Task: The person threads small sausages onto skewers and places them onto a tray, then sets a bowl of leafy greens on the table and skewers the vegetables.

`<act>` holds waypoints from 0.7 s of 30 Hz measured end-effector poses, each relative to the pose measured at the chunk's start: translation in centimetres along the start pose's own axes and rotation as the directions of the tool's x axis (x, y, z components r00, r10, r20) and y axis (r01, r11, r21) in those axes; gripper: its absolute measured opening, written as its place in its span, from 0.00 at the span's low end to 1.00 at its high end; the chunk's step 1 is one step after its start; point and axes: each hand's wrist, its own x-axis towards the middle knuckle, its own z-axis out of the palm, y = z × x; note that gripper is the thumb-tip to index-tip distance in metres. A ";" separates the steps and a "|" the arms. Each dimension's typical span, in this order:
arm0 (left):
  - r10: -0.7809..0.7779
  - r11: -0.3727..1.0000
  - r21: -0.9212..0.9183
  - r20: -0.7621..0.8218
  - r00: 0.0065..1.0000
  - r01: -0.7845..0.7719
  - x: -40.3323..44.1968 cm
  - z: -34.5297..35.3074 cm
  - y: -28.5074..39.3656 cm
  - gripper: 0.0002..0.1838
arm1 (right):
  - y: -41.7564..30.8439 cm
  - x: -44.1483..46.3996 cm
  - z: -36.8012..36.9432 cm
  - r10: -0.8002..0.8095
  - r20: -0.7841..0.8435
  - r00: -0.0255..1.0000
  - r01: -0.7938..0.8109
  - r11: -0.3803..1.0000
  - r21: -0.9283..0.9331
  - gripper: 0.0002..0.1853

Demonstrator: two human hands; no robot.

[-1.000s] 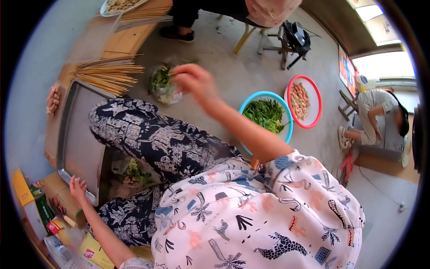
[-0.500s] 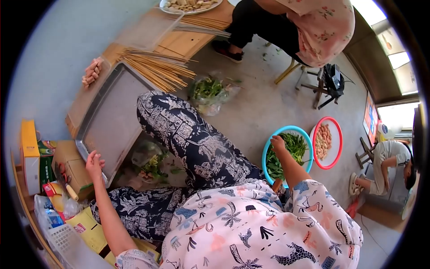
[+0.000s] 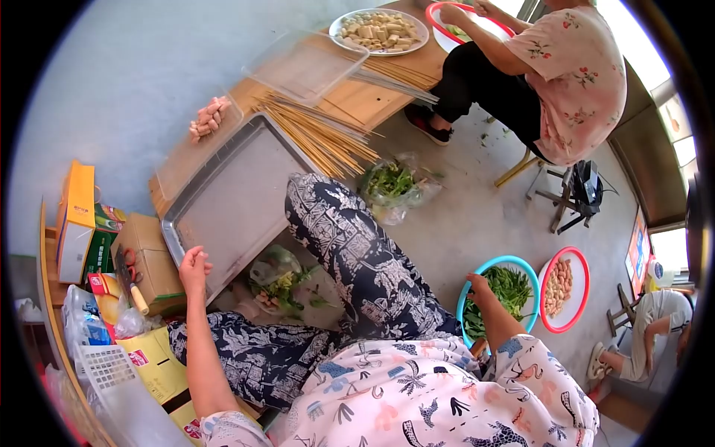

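My left hand (image 3: 195, 270) is raised at the near left corner of a grey metal tray (image 3: 231, 175). Its fingers are loosely bent and slightly apart, and no object shows in them. On the right, my right hand (image 3: 478, 289) hangs over the left side of a turquoise-rimmed basket (image 3: 535, 287) holding leafy greens (image 3: 503, 298). Those fingers are curled; whatever they hold, if anything, is hidden. Bundled wooden skewers (image 3: 313, 134) lie beside the tray on a wooden table (image 3: 387, 112).
A red-rimmed basket (image 3: 583, 298) holds pale brown pieces. Plastic bags of greens (image 3: 391, 182) lie on the floor. Boxes (image 3: 149, 253) and a knife (image 3: 132, 287) are at left. A plate of cut pieces (image 3: 378, 33) stands near a co-worker (image 3: 573, 82); another person (image 3: 655, 324) is far right.
The view has shifted, so the scene sits lower and farther right. The co-worker's hands and a red-rimmed bowl have come into view. My left fingers are more bent.
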 end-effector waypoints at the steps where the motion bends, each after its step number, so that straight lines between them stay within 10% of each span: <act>1: -0.008 1.000 0.008 0.011 1.000 0.008 0.0 0.1 0.1 0.12 | -0.3 0.1 0.6 -0.001 0.005 1.000 0.001 1.000 -0.001 0.21; 9: -0.014 0.998 0.055 0.056 0.998 0.011 0.1 0.5 -0.2 0.13 | -5.1 0.9 9.6 -0.230 0.303 0.925 0.236 0.972 0.019 0.23; 10: 0.004 0.998 0.058 0.054 0.999 -0.008 0.3 0.3 -0.5 0.13 | -4.7 3.6 11.1 -0.404 0.408 0.818 0.453 0.891 -0.026 0.25; 15: 0.004 0.999 0.035 0.072 0.997 -0.006 0.5 -0.2 -1.6 0.12 | -11.9 -4.2 17.0 -0.395 0.504 0.768 0.361 0.917 0.169 0.22; 21: -0.016 0.999 0.029 0.055 0.998 0.014 0.3 -0.1 -1.3 0.12 | -11.2 -4.5 11.8 -0.570 0.045 0.820 0.560 0.817 0.141 0.14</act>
